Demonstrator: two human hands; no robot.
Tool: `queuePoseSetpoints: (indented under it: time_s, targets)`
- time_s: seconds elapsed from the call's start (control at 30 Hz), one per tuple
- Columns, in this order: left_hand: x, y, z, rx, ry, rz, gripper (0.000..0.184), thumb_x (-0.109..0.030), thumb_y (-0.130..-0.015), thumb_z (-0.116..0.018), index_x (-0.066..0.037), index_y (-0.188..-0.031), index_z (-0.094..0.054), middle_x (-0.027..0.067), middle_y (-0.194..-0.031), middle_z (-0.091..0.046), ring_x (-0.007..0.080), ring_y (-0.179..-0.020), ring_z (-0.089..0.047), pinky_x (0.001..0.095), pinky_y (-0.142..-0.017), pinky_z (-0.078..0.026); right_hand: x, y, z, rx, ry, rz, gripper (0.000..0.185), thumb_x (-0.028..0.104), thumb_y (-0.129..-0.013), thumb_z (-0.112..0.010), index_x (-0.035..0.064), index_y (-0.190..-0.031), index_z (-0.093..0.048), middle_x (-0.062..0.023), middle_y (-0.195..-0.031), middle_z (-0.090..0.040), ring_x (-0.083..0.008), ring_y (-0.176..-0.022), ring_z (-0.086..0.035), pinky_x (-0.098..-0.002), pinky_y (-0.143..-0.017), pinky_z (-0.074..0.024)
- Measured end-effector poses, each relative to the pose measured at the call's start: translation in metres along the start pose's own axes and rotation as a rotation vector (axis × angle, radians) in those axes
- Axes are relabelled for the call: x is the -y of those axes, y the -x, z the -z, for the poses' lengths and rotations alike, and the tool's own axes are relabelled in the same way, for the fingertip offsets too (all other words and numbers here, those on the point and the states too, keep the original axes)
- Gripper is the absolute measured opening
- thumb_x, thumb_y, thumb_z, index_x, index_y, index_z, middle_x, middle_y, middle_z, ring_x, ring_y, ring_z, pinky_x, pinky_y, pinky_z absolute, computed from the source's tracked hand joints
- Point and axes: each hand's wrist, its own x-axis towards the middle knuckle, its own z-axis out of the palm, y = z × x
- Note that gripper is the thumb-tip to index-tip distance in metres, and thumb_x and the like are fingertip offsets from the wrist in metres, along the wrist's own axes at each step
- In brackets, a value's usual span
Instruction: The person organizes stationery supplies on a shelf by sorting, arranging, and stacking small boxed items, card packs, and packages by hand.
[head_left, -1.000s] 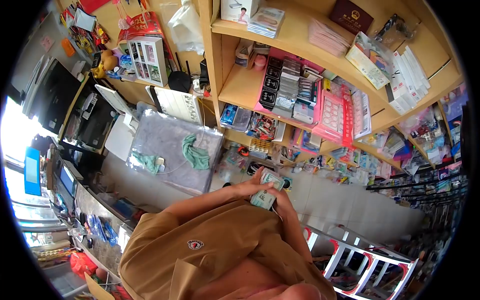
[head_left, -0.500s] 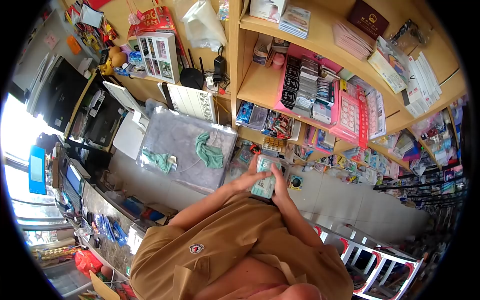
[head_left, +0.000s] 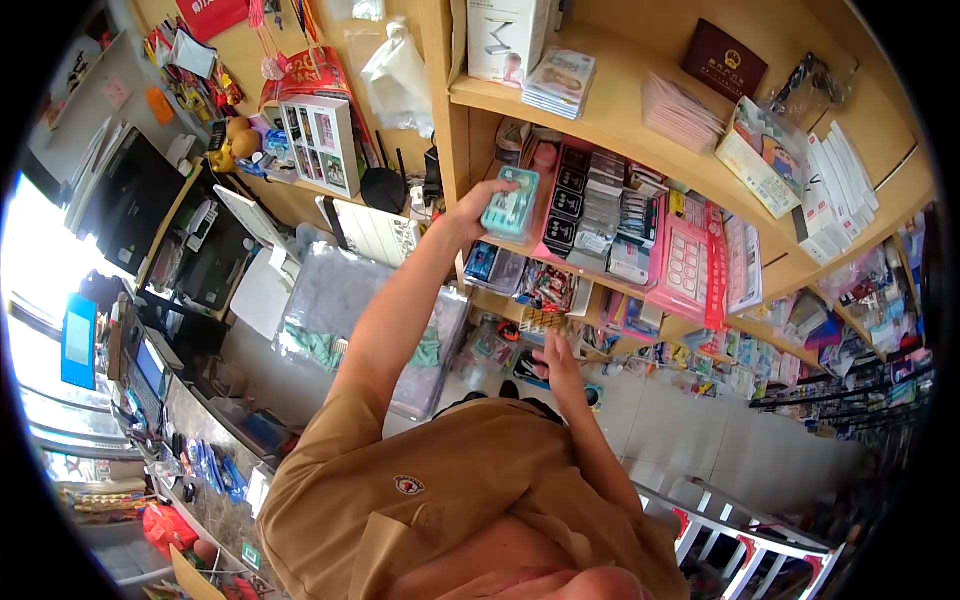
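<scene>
My left hand (head_left: 474, 208) grips a light green, see-through case (head_left: 511, 203) by its left side. The case is at the left end of the middle shelf (head_left: 484, 150), beside a pink tray of black and grey boxes (head_left: 590, 215). Lower down, in front of my chest, my right hand (head_left: 560, 362) is raised with its fingers apart and nothing in it. Whether the case rests on the shelf board I cannot tell.
A plastic-wrapped grey slab (head_left: 345, 290) with green cloths lies left of the shelves. A metal ladder (head_left: 745, 550) stands at the lower right. Packaged goods (head_left: 720, 350) fill the right side. A cluttered counter (head_left: 190, 420) runs along the left.
The case has gone from between both hands up to the middle shelf in my left hand. My right hand has let go of it and stays low, its fingers now spread.
</scene>
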Motion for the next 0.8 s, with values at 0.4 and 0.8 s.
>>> queuePoseSetpoints:
  time_s: [0.4, 0.8]
  targets:
    - [-0.006, -0.071, -0.019, -0.118, -0.253, 0.081, 0.036, -0.031, -0.1, -0.063, -0.006, -0.126, -0.063, 0.0125, -0.11, -0.075, 0.0265, -0.092, -0.074, 0.0499, -0.08, -0.063, -0.066, -0.018, 0.091, -0.133, 0.038, -0.053, 0.042, 0.036, -0.109, -0.053, 0.005, -0.137, -0.058, -0.0024, -0.11, -0.066, -0.0119, -0.091, -0.067, -0.0265, -0.072, -0.0505]
    - [-0.005, -0.065, -0.007, -0.14, -0.201, 0.064, 0.04, -0.031, -0.098, -0.066, -0.001, -0.123, -0.063, 0.0153, -0.109, -0.075, 0.03, -0.088, -0.075, 0.048, -0.072, -0.065, -0.043, -0.029, 0.064, 0.101, 0.53, 0.271, 0.037, 0.031, -0.099, -0.067, 0.0007, -0.12, -0.065, -0.0206, -0.116, -0.066, -0.0352, -0.094, -0.069, -0.0411, -0.086, -0.0556]
